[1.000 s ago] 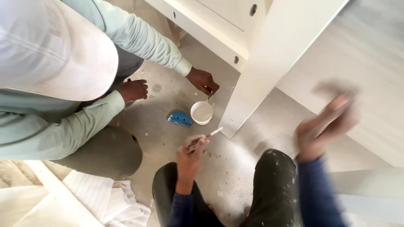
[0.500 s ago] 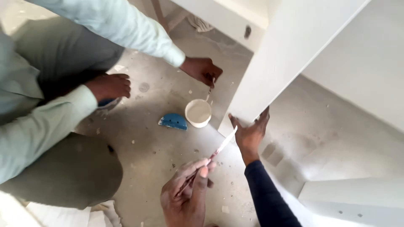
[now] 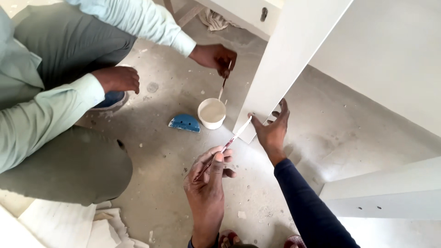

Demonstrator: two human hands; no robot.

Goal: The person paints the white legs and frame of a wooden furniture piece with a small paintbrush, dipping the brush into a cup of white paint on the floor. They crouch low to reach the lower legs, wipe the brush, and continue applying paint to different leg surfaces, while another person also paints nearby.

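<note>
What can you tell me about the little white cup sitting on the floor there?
The cup is small, round and white, probably plastic, standing upright and open on the grey concrete floor. It holds pale cream paint nearly to the rim. A co-worker's brush dips toward it from above. A blue half-round piece lies just beside it, and the white panel stands close by.

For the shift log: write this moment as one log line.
left hand: holds thin brush | right hand: touching white panel bottom edge | brush tip: at panel edge | co-worker's hand: brush over paint cup
</note>
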